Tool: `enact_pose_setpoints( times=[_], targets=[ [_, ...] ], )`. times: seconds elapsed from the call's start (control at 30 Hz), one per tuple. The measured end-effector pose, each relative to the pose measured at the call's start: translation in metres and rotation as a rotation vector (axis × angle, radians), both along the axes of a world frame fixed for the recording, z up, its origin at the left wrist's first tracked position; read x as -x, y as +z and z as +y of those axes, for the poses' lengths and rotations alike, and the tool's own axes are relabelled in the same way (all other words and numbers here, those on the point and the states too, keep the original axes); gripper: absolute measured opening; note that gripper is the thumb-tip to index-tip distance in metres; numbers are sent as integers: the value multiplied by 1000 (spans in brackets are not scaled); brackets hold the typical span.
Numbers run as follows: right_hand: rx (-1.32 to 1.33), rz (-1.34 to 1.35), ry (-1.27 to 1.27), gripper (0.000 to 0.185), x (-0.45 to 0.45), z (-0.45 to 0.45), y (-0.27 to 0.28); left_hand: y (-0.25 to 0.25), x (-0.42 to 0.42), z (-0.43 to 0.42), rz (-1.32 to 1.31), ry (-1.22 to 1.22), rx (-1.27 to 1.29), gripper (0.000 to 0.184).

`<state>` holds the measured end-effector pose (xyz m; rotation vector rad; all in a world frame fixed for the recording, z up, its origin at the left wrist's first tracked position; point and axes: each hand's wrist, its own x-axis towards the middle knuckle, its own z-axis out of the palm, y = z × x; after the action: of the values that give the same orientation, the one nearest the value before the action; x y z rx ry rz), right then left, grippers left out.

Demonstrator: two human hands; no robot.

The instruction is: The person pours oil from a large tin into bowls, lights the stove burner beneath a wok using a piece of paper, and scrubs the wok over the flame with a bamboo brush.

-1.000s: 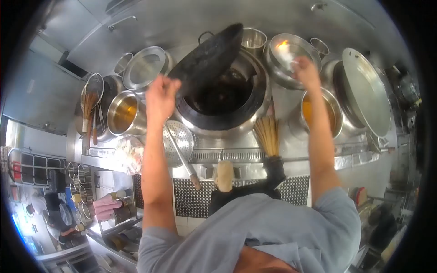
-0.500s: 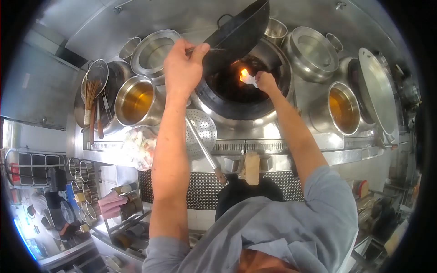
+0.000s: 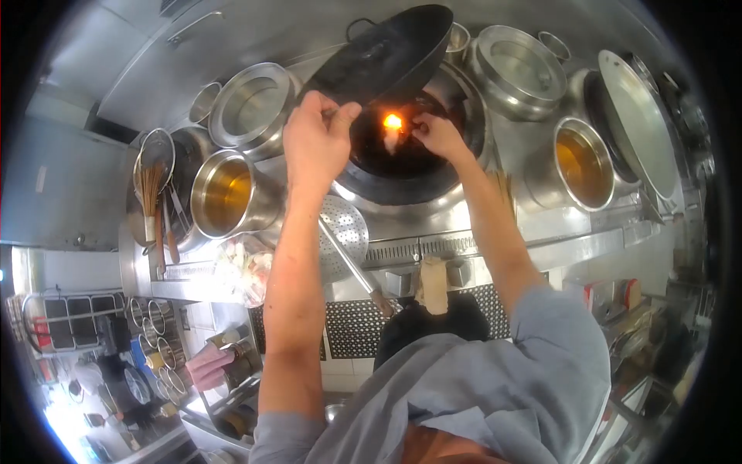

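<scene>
A black wok (image 3: 386, 58) is tilted up over the round stove burner (image 3: 410, 185). My left hand (image 3: 318, 139) is closed on the wok's near left edge. Over the dark burner opening, my right hand (image 3: 439, 135) has its fingers bent near a small burning white piece (image 3: 392, 139) with an orange flame on top. The piece seems apart from my fingertips, and whether they still pinch anything is too small to tell. A perforated ladle (image 3: 340, 228) lies in front of the burner, partly behind my left forearm.
Metal pots of yellow liquid stand left (image 3: 224, 193) and right (image 3: 581, 165). A large pale wok (image 3: 638, 124) leans at the far right. A strainer (image 3: 156, 151) and a bamboo brush (image 3: 149, 193) are at left. A folded cloth (image 3: 433, 284) hangs at the front edge.
My right hand has moved left from the right-hand pots to over the burner with the burning piece, which now appears separate from the fingers. The tilted wok has shifted slightly in view.
</scene>
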<state>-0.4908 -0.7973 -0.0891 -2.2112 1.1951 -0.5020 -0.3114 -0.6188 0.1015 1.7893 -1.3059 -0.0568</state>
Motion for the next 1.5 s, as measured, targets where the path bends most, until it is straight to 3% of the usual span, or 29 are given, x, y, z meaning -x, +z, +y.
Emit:
enact_pose_setpoints(
  times=[0.03,0.1,0.13,0.17,0.27,0.37,0.5,0.57,0.6,0.7,0.8,0.87,0.9,0.97,1.03,1.1,1.2,1.23,1.27,1.37,1.5],
  targets=[
    [-6,-220,2,32,25,45,25,-16,0,-3,-73,-28,22,35],
    [-236,-397,9,27,77,111,18,-34,4,-6,-162,-50,16,34],
    [-405,-240,-61,29,103,155,46,-43,6,-7,-207,-66,7,34],
    [-732,-377,-90,31,129,192,35,-53,6,-9,-148,-72,14,34],
    [-1006,-163,-100,27,194,280,12,-83,0,-16,-132,-107,-33,35],
    [-1147,-126,-117,24,250,345,-55,-118,13,-9,-186,-146,-81,33],
    [-1045,125,-141,22,279,369,-117,-142,31,6,-266,-157,-117,34],
    [-689,186,-66,23,282,382,-170,-139,30,10,-172,-151,-165,35],
    [-486,212,-14,23,282,377,-184,-128,29,8,-160,-133,-176,35],
    [-647,224,-23,26,259,365,-155,-79,18,2,-149,-90,-184,34],
    [-548,199,146,24,248,368,-146,-54,17,-16,-109,-113,-142,34],
    [-772,126,233,23,233,351,-87,-48,7,-21,-116,-105,-122,34],
    [-1008,28,201,22,216,334,-34,-43,1,-23,-144,-93,-113,35],
    [-841,-97,209,21,181,291,25,-32,-4,-28,-197,-82,-117,37],
    [-485,-264,141,19,131,236,51,-14,-10,-31,-165,-114,-133,37],
    [-377,-355,208,23,64,159,64,0,-25,-43,-147,-158,-112,36],
    [-317,12,357,36,-48,42,11,26,-41,-58,-91,-190,-120,37],
    [-622,133,263,34,-85,11,-24,28,-49,-66,-90,-217,-86,37],
    [-641,245,227,38,-114,-8,-52,30,-56,-73,-76,-218,-103,37],
    [-624,100,66,41,-169,-31,-170,31,-70,-90,-65,-224,-109,38],
    [-691,198,45,41,-207,-40,-219,28,-79,-99,-9,-232,-72,39]
  ],
)
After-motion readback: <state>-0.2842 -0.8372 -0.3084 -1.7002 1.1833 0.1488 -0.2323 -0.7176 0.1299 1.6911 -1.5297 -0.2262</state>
